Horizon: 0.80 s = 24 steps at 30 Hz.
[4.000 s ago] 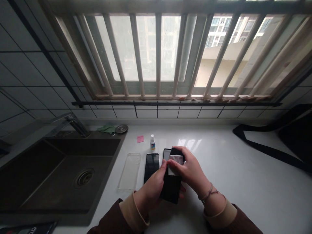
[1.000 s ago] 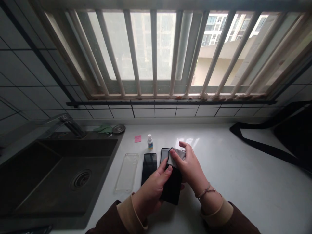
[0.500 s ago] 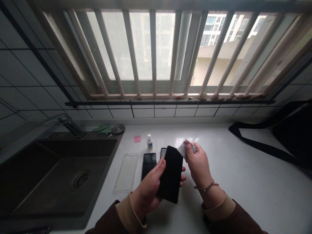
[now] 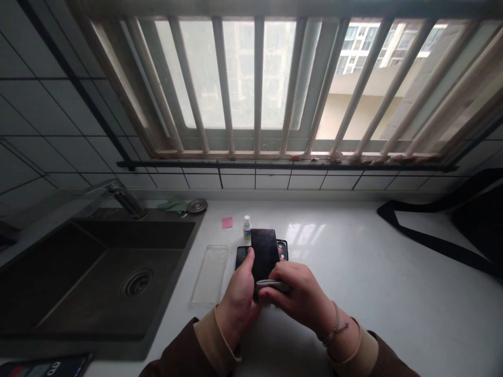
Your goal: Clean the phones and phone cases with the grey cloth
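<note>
At the near middle of the white stone desk (image 4: pixel 353 314), the left hand (image 4: pixel 238 298) holds a black slab smartphone (image 4: pixel 264 256) up off the surface, tilted, long axis pointing far. Left fingers (image 4: pixel 247 264): thumb along the phone's left edge, the rest wrapped behind it, a firm, narrow hold. The right hand (image 4: pixel 298 293) lies across the phone's near end, its fingers curled narrow, pinching a folded grey microfibre cloth (image 4: pixel 274 285) against the face.

My read: wiping the glass, near end in progress. The far part of the face has no cloth on it. Next move calls for drawing the cloth along to the far end with the phone held steady.

Just past the held phone on the desk: a second black smartphone (image 4: pixel 241 256), partly hidden, and a black phone-like slab with camera lenses (image 4: pixel 282 250) to its right. Left of those, a clear plastic phone case (image 4: pixel 209 275). Farther back, a small white dropper bottle with a blue label (image 4: pixel 247 229) and a pink sticky note (image 4: pixel 227 222).

Labels: bottle text too small to read; no brand legible anywhere; no readable writing on the note.

Far left: dark square sink (image 4: pixel 135 283), chrome tap (image 4: pixel 128 201), green cloth (image 4: pixel 175 206), round metal strainer (image 4: pixel 196 205). Right: black fabric strap (image 4: pixel 428 233).
</note>
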Each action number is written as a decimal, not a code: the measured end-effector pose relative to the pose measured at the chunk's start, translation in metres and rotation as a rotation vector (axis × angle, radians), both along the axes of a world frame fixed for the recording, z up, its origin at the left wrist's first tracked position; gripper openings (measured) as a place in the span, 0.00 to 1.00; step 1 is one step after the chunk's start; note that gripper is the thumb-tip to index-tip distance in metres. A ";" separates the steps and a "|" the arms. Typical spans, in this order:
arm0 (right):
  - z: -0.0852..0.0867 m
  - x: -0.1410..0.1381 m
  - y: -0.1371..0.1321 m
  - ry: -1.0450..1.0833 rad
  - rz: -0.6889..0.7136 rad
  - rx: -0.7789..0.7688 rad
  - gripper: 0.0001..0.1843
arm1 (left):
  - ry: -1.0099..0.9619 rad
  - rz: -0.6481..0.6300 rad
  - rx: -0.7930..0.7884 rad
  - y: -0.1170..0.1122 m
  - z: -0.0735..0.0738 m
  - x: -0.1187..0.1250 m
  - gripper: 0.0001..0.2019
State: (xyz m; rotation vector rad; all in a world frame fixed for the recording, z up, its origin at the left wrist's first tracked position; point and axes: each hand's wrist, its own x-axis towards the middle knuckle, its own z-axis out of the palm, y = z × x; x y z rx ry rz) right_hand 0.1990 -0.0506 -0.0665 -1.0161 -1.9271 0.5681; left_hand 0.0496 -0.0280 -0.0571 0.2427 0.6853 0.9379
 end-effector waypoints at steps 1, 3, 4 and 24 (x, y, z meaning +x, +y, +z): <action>0.000 0.000 0.003 -0.053 -0.041 0.050 0.22 | 0.009 0.005 -0.001 -0.001 0.001 0.000 0.29; 0.001 0.001 0.008 -0.116 -0.125 0.113 0.23 | 0.030 0.016 0.008 -0.003 0.003 0.000 0.26; 0.001 0.002 0.011 -0.127 -0.159 0.121 0.24 | 0.040 0.020 0.014 -0.004 0.004 0.000 0.25; -0.012 0.033 0.032 -0.140 -0.572 0.050 0.29 | 0.211 -0.173 0.087 -0.019 -0.004 0.005 0.24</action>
